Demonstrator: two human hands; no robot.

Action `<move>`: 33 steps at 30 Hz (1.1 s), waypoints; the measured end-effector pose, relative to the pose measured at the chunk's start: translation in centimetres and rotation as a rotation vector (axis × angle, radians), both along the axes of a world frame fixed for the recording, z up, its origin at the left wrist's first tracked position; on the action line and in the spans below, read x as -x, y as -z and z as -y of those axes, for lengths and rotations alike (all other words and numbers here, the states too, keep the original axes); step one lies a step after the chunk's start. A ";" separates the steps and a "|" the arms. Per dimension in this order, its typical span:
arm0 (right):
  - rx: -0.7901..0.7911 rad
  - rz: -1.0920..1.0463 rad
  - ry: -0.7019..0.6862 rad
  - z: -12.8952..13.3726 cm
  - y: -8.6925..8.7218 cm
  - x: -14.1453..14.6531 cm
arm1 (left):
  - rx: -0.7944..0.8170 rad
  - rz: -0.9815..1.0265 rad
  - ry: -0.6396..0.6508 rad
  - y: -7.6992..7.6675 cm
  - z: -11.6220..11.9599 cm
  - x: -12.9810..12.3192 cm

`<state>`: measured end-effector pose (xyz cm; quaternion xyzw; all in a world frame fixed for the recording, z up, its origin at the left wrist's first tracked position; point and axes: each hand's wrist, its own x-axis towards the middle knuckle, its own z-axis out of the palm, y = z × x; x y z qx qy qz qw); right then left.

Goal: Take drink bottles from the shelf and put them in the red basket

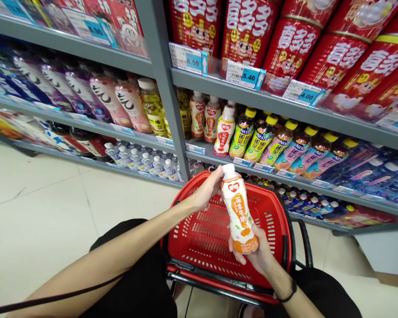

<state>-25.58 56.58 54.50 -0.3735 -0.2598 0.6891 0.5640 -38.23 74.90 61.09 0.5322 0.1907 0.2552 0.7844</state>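
An orange and white drink bottle point(239, 207) with a white cap is held tilted above a red shopping basket point(205, 260). My right hand point(257, 249) is wrapped round the bottle's lower end, with its fingers partly hidden behind it. Up by the cap and neck, my left hand point(212, 187) grips the bottle's left side; some of its fingers are out of sight behind the bottle. The basket's slotted inside shows beneath both hands. Similar orange-labelled bottles point(204, 117) stand on the shelf beyond, beside a white bottle with a red label point(224, 130).
Grey shelving point(172, 88) runs across the front. Yellow-capped tea bottles point(257, 139) line the middle shelf, with red cans point(292, 53) above. Small water bottles point(146, 161) stand low on the left. A black basket handle point(307, 243) sticks out at the right, over the tiled floor point(53, 212).
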 end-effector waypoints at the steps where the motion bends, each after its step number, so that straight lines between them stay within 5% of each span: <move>1: -0.006 -0.034 -0.017 0.0 -0.2 -0.2 | 0.003 0.022 0.013 0.0 -0.1 0.0; 7: 0.038 -0.146 -0.052 0.0 -1.3 -0.2 | 0.044 0.000 0.048 0.0 0.1 -0.1; 17: -0.018 -0.215 0.019 -0.5 -2.5 -0.5 | 0.070 0.075 -0.294 -1.0 -0.3 -0.4; 25: -0.182 0.475 0.448 -0.5 -1.6 -1.4 | 0.145 0.029 -0.257 -0.6 -0.9 -0.3; 33: -0.430 1.192 0.555 0.6 -0.7 -3.0 | 0.453 0.168 -0.246 -0.8 -0.9 -0.2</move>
